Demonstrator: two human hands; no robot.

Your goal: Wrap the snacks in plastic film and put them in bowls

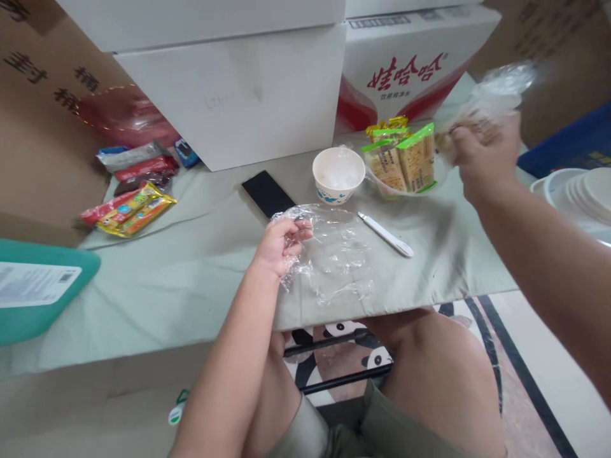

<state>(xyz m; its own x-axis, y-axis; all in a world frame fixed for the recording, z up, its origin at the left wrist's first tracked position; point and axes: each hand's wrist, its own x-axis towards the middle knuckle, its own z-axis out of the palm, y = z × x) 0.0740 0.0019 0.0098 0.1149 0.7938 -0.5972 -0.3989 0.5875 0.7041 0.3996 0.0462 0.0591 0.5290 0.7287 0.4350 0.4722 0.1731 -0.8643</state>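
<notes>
Centrally, near the front edge of the cloth-covered bench (200, 273), a crumpled sheet of clear plastic film (337, 257) lies spread out, with the left hand (284, 247) at its left side. That hand has its fingers curled in and pinches a gathered part of the film. The right hand (489, 152) reaches well out to the right, raised and closed around a translucent plastic bag (503, 95); both are blurred, and what the bag contains cannot be told. Just left of this hand stands a clear bowl (443, 178) packed with green-edged cracker packets (416, 159), gold-wrapped pieces (394, 124) showing behind them. A white paper cup (338, 187) with a blue pattern stands upright to the left of the bowl, just beyond the film. Between the bowl and the film's right side, a white-handled knife (389, 236) lies slantwise. A dark-screened smartphone (267, 193) lies flat beyond the left hand. Farther left, yellow snack packets (138, 210) rest beside red and silver ones, in front of a translucent red dish (128, 117). White cartons (238, 102) rise along the back, next to a red-lettered water carton (405, 76), while stacked white lids (592, 194) sit at the far right.
</notes>
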